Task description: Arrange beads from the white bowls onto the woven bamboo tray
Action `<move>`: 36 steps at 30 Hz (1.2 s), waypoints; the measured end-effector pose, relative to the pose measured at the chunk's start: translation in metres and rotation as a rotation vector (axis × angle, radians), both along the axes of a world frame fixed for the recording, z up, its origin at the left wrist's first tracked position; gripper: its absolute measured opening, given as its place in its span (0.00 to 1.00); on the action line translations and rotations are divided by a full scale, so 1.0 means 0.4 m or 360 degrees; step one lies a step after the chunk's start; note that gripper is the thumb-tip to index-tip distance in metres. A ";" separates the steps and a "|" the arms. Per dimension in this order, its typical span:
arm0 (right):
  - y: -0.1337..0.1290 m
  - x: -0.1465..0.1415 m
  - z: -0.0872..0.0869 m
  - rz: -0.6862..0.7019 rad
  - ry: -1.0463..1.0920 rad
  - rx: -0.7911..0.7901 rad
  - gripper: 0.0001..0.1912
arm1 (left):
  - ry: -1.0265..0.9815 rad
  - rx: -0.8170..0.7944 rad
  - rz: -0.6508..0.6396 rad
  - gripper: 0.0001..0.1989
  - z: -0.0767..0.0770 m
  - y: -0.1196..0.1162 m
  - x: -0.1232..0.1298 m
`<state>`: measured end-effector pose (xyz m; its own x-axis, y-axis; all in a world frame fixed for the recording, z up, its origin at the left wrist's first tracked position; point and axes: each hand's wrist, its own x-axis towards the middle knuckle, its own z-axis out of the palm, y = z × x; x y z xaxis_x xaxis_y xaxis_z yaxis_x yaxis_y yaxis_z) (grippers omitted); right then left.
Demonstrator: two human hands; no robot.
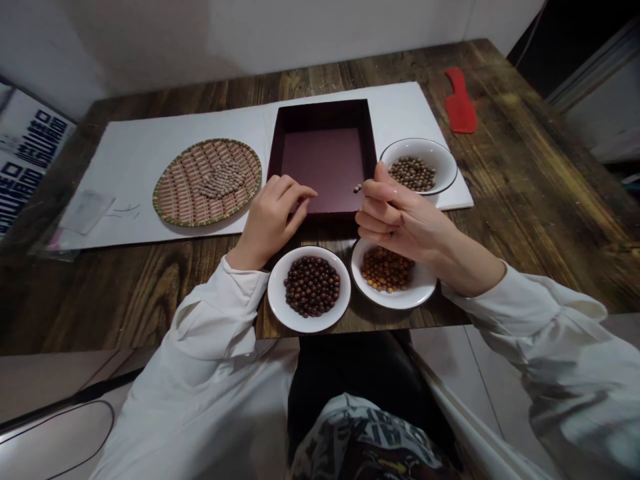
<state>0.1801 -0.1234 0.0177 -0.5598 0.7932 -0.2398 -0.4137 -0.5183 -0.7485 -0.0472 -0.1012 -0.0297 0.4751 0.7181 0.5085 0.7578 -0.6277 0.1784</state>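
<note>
Your right hand (400, 223) pinches one small bead (357, 189) between thumb and forefinger, just inside the right wall of the maroon box (323, 115). The bead is too small to show a long axis; your fingertips point forward and left. Your left hand (273, 220) grasps nothing, its fingers loosely curled over the box's near left corner. So far, no beads show in the box. Dark beads (311, 287) fill the near white bowl (276, 303), amber beads (387, 270) the next bowl (400, 300), tan beads (413, 173) the far bowl (450, 170), and pale beads (221, 180) lie on the woven tray (160, 200).

Blue lettering (43, 137) on a white sign (23, 110), dark print (367, 427) on a garment (320, 450), both unreadable
</note>
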 end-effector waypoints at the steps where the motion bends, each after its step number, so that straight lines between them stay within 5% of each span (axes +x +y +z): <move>1: 0.001 0.001 -0.001 0.0016 -0.0013 0.0001 0.24 | 0.0004 -0.0004 -0.0003 0.10 0.001 0.000 0.000; 17: 0.012 0.008 -0.001 -0.0030 0.0023 -0.0003 0.24 | 0.0008 0.0010 -0.0020 0.10 0.003 -0.001 -0.002; 23: 0.022 0.016 0.008 -0.0032 0.0290 0.0013 0.25 | -0.0018 0.0007 -0.0104 0.09 0.025 -0.014 0.007; 30: 0.049 0.037 0.008 -0.0197 0.0308 0.0029 0.24 | -0.0090 0.0203 -0.0543 0.04 0.108 -0.057 0.074; 36: 0.057 0.041 0.007 -0.0245 0.0472 -0.0035 0.25 | 0.0547 0.0106 -0.0787 0.04 0.143 -0.102 0.161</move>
<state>0.1964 -0.1008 0.0206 -0.4817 0.8704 -0.1021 -0.6868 -0.4473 -0.5729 0.0171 -0.1421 0.0275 0.8896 0.3422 0.3027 0.3805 -0.9216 -0.0765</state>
